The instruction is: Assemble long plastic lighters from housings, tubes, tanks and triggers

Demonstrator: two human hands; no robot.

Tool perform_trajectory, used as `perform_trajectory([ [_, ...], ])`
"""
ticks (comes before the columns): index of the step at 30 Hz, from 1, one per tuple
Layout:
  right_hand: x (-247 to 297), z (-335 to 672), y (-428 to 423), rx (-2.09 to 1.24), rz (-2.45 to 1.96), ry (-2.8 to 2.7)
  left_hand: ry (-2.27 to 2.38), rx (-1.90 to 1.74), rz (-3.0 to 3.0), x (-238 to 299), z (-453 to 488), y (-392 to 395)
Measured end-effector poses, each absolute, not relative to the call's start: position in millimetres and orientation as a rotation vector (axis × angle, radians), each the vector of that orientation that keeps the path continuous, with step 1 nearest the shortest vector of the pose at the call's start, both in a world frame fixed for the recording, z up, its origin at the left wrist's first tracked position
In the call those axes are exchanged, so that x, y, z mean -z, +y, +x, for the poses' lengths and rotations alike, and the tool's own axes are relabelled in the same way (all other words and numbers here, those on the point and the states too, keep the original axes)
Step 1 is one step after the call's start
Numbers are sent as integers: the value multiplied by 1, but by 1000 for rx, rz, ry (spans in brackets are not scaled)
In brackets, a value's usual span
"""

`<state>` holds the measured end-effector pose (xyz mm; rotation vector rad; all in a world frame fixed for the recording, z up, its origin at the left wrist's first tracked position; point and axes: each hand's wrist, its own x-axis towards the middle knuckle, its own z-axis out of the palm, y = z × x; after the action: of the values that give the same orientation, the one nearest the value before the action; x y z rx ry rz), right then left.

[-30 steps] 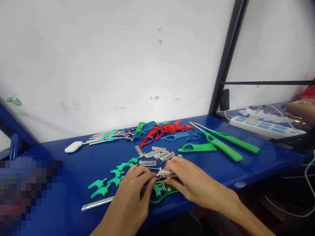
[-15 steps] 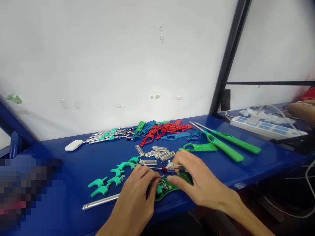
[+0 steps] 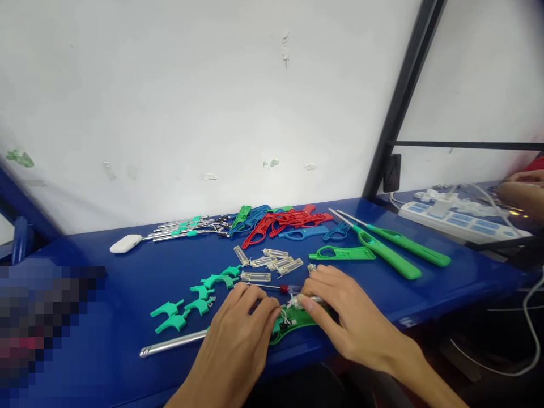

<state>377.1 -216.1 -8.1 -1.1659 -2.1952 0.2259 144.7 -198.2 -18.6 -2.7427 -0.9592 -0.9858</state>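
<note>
My left hand (image 3: 244, 331) is closed at the front of a green lighter shell (image 3: 278, 338), its fingertips pressed where the long metal tube (image 3: 174, 343) meets the shell. White wires (image 3: 285, 315) loop inside the shell beside those fingertips. In the fingers of my right hand (image 3: 355, 314), a clear fuel tank (image 3: 299, 302) lies low over the shell; the fingers hide part of it. A screwdriver (image 3: 285, 289) with a red and clear handle lies just behind both hands. Several teal triggers (image 3: 172, 323) are scattered left of my left hand.
More clear fuel tanks (image 3: 291, 266) lie behind the screwdriver. Red lighter shells (image 3: 259, 229) and blue ones are piled near the wall. Two whole green lighters (image 3: 389, 255) rest at right. Metal tubes with wires (image 3: 182, 229) and a white case (image 3: 126, 243) sit back left. A power strip (image 3: 459, 221) stands beyond.
My right hand has lowered the fuel tank toward the green shell, and the tank has turned to lie flatter. My left hand stays at the shell's front.
</note>
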Motion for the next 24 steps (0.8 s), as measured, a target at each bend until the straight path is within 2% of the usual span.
perform_trajectory([
  [24, 11, 378, -218, -278, -1193, -2248, -931, 975, -2772, 20, 146, -197],
])
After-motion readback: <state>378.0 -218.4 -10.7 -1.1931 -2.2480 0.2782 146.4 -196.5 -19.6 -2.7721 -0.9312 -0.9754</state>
